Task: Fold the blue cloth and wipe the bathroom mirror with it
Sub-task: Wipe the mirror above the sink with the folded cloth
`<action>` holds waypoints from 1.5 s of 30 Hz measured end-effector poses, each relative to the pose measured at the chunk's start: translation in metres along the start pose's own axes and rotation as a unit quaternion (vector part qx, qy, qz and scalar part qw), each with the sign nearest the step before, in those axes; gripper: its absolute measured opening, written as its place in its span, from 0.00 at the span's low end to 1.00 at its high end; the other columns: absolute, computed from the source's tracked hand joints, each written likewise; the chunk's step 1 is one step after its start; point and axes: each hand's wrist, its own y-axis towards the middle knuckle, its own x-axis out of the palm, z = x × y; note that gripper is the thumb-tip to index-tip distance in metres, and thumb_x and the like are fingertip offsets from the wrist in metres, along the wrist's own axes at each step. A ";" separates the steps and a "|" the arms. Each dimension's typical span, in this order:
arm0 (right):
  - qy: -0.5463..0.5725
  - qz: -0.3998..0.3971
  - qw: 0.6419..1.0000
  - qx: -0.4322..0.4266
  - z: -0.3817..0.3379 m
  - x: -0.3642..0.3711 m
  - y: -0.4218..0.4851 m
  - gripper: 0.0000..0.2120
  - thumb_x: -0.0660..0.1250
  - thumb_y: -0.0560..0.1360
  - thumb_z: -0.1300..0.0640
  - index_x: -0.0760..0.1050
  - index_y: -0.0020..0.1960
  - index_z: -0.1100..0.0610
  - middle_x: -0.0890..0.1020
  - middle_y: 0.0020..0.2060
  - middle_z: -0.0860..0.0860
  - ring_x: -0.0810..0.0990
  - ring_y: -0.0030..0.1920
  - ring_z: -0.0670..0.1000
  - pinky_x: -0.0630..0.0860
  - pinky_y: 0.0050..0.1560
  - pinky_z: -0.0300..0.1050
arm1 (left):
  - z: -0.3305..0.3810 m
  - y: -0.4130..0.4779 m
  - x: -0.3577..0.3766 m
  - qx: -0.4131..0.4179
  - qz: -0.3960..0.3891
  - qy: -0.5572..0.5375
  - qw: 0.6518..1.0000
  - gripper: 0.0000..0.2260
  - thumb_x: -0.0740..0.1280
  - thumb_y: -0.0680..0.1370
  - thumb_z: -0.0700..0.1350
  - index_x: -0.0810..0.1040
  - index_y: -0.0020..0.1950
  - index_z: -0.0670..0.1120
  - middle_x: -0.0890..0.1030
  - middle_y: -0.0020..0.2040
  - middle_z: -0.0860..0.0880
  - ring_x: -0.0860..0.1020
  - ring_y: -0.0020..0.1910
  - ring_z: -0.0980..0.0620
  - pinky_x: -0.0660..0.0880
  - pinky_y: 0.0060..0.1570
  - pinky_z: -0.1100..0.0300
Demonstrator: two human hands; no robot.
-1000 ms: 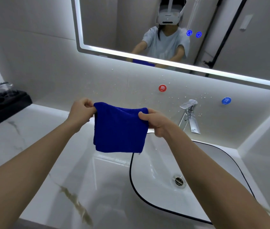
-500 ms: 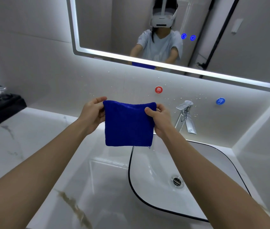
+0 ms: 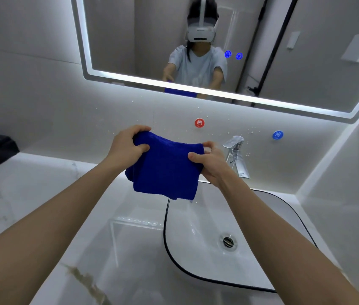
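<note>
**Both hands gripping the folded blue cloth above the sink**

You are extending both forearms forward, and they are converging toward the centre of the view.

Your left hand (image 3: 128,148) is gripping the blue cloth (image 3: 167,170) at the cloth's 10 o'clock corner. The fingers are curling over the top edge and the thumb is pressing on the near face.

Your right hand (image 3: 211,164) is pinching the opposite corner at 2 o'clock. The thumb is lying across the near face and the fingers are curling behind the fabric.

The cloth is hanging folded between the two hands, its top edge sagging slightly. Its lower edge is hanging free above the left rim of the sink (image 3: 165,227) and the adjoining countertop (image 3: 42,194).

The mirror (image 3: 306,62) is standing at 12 o'clock from the cloth, well apart from it. The faucet (image 3: 237,155) is standing just beside your right hand at 3 o'clock. A red round label (image 3: 199,123) is showing on the wall at 1 o'clock from the cloth.
</note>
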 end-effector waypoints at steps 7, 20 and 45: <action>-0.202 -0.050 0.972 -0.107 -0.006 -0.001 -0.009 0.25 0.65 0.69 0.75 0.70 0.59 0.52 0.76 0.46 0.48 0.77 0.49 0.51 0.79 0.48 0.48 | 0.004 0.010 -0.005 0.013 -0.047 0.046 0.998 0.17 0.60 0.77 0.33 0.77 0.60 0.49 0.72 0.62 0.47 0.71 0.58 0.48 0.69 0.62 0.54; 0.037 -0.009 0.958 0.286 -0.003 -0.001 -0.010 0.23 0.67 0.75 0.56 0.65 0.65 0.63 0.77 0.48 0.59 0.77 0.39 0.52 0.78 0.29 0.40 | 0.013 0.007 -0.007 0.040 -0.089 0.073 0.993 0.21 0.60 0.76 0.31 0.72 0.66 0.48 0.67 0.64 0.48 0.67 0.58 0.52 0.69 0.60 0.56; -0.088 0.174 0.981 -0.018 -0.005 0.020 -0.006 0.20 0.67 0.68 0.73 0.67 0.52 0.54 0.75 0.51 0.52 0.75 0.51 0.53 0.78 0.49 0.50 | 0.018 -0.008 -0.002 -0.040 -0.079 0.013 0.996 0.21 0.63 0.75 0.32 0.71 0.67 0.46 0.73 0.59 0.49 0.72 0.54 0.50 0.73 0.53 0.57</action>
